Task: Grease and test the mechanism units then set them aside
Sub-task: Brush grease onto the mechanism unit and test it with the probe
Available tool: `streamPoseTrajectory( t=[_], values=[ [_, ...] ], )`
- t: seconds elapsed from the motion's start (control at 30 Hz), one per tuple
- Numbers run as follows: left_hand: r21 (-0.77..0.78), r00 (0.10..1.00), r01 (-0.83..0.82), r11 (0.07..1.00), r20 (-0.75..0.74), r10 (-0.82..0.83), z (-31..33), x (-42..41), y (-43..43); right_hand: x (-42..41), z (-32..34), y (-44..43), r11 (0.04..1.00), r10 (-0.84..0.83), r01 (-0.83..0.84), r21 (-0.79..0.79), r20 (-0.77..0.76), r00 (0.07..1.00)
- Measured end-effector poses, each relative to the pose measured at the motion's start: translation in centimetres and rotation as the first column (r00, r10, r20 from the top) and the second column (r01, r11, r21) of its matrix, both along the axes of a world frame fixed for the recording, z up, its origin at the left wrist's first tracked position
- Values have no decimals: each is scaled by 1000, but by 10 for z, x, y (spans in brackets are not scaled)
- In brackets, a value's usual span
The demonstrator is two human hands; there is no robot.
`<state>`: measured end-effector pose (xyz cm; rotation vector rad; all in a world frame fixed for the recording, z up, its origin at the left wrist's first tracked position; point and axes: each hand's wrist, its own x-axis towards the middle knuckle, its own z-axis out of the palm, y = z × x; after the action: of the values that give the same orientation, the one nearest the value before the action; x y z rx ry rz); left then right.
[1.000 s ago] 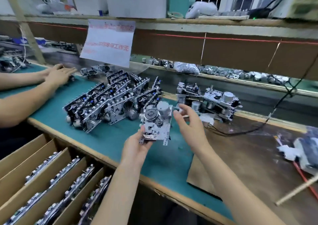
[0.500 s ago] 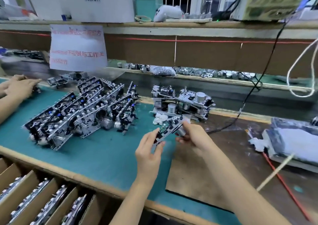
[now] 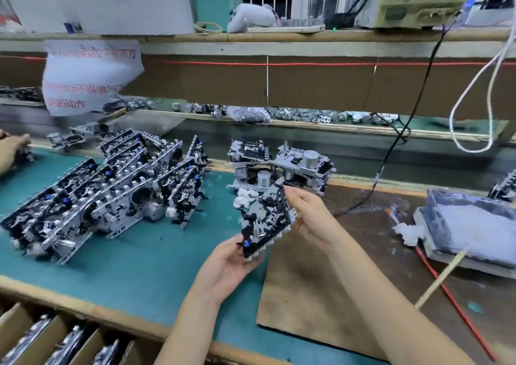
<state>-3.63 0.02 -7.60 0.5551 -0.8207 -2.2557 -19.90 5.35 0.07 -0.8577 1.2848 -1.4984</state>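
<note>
Mechanism unit [image 3: 265, 219] hangs tilted above the desk [image 3: 134, 269], pinched only at its edges: left hand [image 3: 230, 265] fingers [image 3: 226, 248] curled under its lower corner, right hand [image 3: 310, 219] fingers [image 3: 294, 195] clamped on its upper right side. I'd worry such a thin edge grip lets it twist loose and drop; both forearms reach forward, wrists lifted.

Left hand [image 3: 227, 264] and right hand [image 3: 310, 214] hold one silver-and-black metal mechanism unit [image 3: 266, 221] tilted above the green bench mat [image 3: 134, 264]. Rows of similar units [image 3: 106, 194] stand left; grey grease tray [image 3: 472, 225] sits right.
</note>
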Motion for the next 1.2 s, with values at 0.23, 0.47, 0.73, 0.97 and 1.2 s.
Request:
streamPoseTrajectory(
  t=[0.23,0.47,0.73,0.97,1.2],
  values=[
    [55,982,-160,986,-89,165,-7,6,-8,-26,-12,-28,960,-124,267,80,-737,665],
    [47,962,-242,969,-119,246,0,7,-6,-26,-44,-38,930,195,277,242,-963,188],
    [20,961,-271,962,-45,272,1,8,-5,-28,-28,-19,965,90,183,188,-892,443],
    [-46,966,-258,965,-12,257,2,8,-3,-36,14,7,996,12,56,62,-776,630],
    [-127,974,-218,967,24,223,2,8,-1,-33,26,16,991,134,-85,104,-790,598]
  ],
)
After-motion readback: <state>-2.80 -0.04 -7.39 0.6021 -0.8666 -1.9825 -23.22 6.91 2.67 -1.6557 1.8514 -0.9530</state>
